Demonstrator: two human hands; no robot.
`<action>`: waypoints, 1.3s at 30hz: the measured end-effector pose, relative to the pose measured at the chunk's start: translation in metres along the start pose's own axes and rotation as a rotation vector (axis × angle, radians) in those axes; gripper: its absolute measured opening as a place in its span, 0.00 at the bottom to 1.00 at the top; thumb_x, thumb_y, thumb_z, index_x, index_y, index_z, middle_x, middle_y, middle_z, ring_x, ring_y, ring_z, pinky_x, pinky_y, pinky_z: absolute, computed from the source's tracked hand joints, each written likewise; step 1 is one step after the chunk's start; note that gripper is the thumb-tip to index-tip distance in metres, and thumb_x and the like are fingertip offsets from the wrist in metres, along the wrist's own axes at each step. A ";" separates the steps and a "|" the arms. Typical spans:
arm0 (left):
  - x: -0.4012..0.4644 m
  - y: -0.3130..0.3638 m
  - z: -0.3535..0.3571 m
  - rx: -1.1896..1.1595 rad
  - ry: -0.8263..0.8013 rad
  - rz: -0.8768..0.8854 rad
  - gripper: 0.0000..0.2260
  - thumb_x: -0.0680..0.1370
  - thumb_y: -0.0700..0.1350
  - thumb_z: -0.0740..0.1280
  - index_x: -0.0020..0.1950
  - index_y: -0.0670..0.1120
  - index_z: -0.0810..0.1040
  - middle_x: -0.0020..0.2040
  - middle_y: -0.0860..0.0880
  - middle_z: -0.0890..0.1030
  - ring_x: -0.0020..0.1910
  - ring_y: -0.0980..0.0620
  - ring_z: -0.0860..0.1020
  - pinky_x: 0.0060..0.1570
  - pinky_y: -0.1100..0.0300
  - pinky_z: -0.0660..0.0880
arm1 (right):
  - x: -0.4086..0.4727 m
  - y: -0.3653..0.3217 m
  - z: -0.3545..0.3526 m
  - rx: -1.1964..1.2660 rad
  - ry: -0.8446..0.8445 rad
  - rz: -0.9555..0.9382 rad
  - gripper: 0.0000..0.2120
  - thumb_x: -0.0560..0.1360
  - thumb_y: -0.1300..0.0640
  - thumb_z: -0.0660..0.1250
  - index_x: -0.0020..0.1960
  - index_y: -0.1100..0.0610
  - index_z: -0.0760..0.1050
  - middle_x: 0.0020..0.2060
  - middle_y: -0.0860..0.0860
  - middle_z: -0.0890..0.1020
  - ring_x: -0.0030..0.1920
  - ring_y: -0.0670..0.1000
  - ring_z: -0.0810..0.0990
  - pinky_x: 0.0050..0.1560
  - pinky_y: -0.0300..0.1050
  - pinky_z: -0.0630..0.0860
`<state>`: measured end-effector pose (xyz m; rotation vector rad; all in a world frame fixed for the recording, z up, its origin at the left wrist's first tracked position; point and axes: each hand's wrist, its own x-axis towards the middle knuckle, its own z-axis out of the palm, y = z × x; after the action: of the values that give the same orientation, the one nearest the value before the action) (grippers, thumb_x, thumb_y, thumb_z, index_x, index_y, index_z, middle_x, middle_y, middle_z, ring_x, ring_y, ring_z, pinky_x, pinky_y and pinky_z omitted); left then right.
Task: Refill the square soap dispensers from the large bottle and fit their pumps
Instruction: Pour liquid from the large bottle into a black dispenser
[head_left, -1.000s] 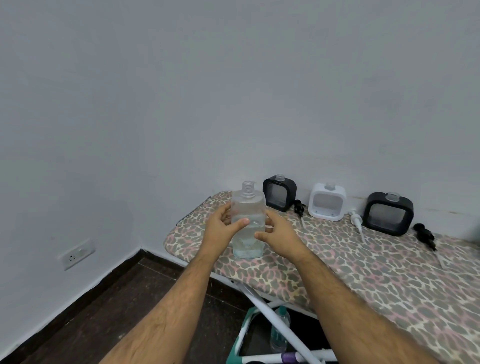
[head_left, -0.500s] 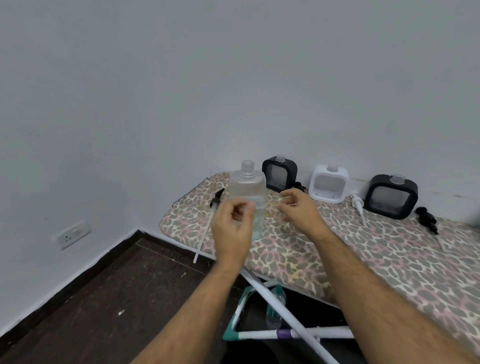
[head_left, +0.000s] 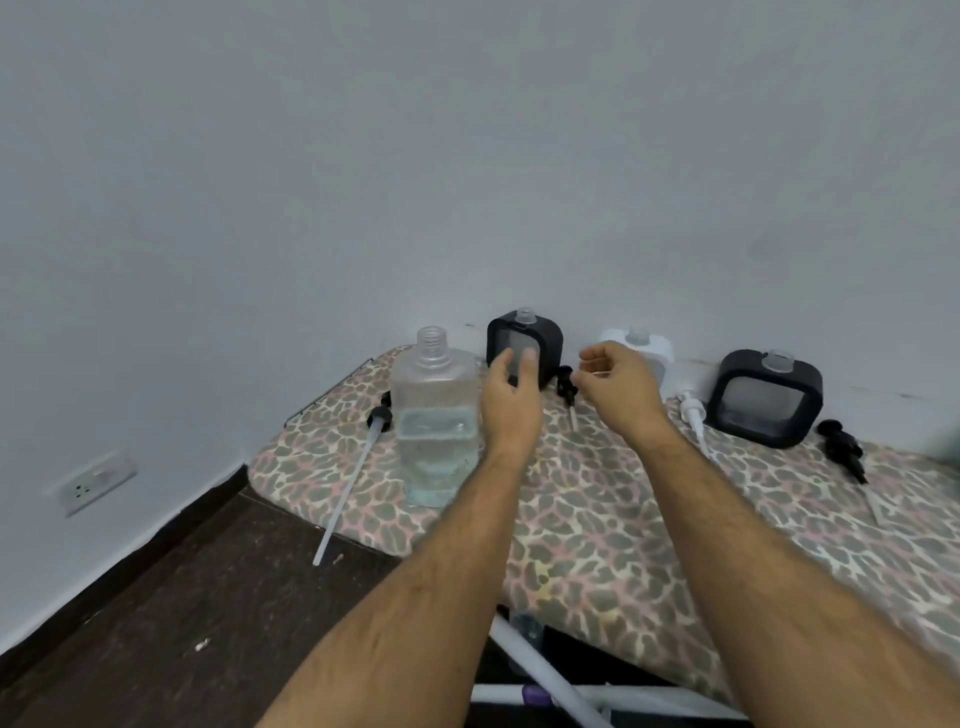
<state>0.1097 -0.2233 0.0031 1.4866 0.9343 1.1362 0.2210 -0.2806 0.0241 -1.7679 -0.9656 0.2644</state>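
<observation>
A: Left hand (head_left: 511, 395) hangs over the board (head_left: 623, 519), fingers straight, holding nothing, in front of the left black dispenser (head_left: 524, 345). Right hand (head_left: 618, 387) loosely curled, empty, just beside the black pump (head_left: 566, 384).

B: Bottle?

A: Bottle (head_left: 435, 421) stands upright near the board's left end, clear, square-shouldered, uncapped, threaded neck, clear liquid about halfway up. Long-tubed pump (head_left: 358, 467) lies beside it, tube overhanging the edge.

B: Any writing?

A: None legible on bottle or dispensers.

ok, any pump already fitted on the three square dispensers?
No: the necks of the left black dispenser, white dispenser and right black dispenser are bare.
</observation>
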 end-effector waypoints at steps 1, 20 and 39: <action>0.013 -0.001 0.005 -0.029 0.033 -0.018 0.25 0.82 0.59 0.59 0.74 0.46 0.69 0.71 0.48 0.74 0.69 0.51 0.71 0.71 0.50 0.68 | 0.009 -0.003 0.001 -0.009 0.000 -0.017 0.13 0.74 0.60 0.71 0.59 0.57 0.77 0.52 0.51 0.81 0.51 0.49 0.80 0.55 0.44 0.77; 0.115 -0.044 0.053 -0.204 0.324 -0.130 0.26 0.83 0.62 0.48 0.64 0.48 0.77 0.58 0.50 0.80 0.59 0.48 0.78 0.59 0.54 0.73 | 0.099 0.014 0.060 -0.336 -0.085 -0.131 0.18 0.77 0.62 0.67 0.66 0.61 0.72 0.60 0.59 0.77 0.58 0.58 0.76 0.55 0.47 0.73; -0.045 0.009 0.032 -0.157 0.168 -0.062 0.22 0.83 0.63 0.48 0.67 0.54 0.73 0.46 0.68 0.71 0.43 0.74 0.70 0.39 0.77 0.65 | -0.036 -0.015 -0.048 -0.151 -0.053 -0.093 0.21 0.72 0.65 0.71 0.65 0.63 0.75 0.57 0.57 0.81 0.56 0.58 0.80 0.59 0.51 0.76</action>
<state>0.1291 -0.2754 0.0016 1.2428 0.9743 1.2738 0.2188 -0.3382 0.0477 -1.8546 -1.1279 0.1834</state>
